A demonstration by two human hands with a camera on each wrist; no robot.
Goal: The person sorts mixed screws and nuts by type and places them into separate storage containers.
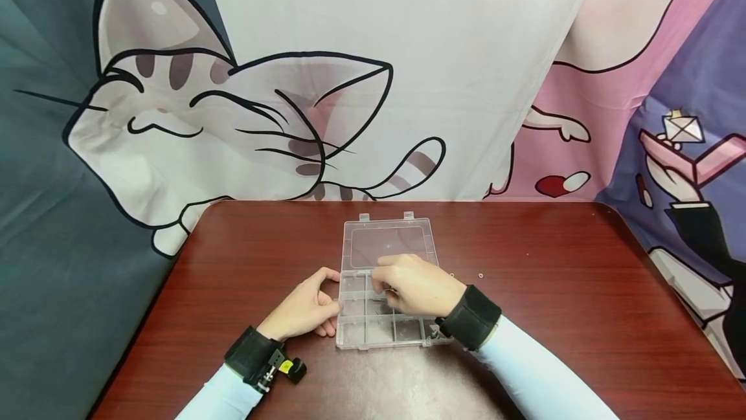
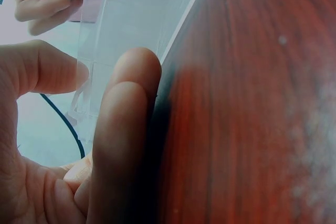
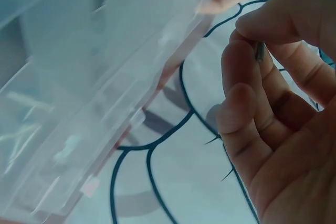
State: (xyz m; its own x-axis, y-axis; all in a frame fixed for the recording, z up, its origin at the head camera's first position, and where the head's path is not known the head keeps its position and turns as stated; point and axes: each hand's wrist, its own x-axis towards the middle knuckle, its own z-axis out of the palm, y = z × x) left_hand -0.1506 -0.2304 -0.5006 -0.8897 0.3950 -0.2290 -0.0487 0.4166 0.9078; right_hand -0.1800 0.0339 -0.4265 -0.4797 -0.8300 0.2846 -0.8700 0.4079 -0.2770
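A clear plastic compartment box point(image 1: 351, 345) lies on the table with its lid point(image 1: 387, 245) folded back. My left hand point(image 1: 305, 307) holds the box by its left edge, thumb and fingertips against the side. In the left wrist view, two fingers point(image 2: 123, 114) lie low along the box wall. Above the compartments, my right hand point(image 1: 416, 284) pinches a small dark metal piece point(image 3: 260, 51) between thumb and fingertips; its exact kind is too small to tell. Small metal pieces point(image 1: 434, 331) sit in the near right compartment, partly hidden by the right wrist.
The box stands on a reddish-brown wooden table point(image 1: 262, 232). To its right lies a tiny ring-shaped piece point(image 1: 480, 276), with another point(image 1: 451, 274) close to the right hand. A printed cloth with cartoon animals point(image 1: 408, 19) hangs behind the table's far edge.
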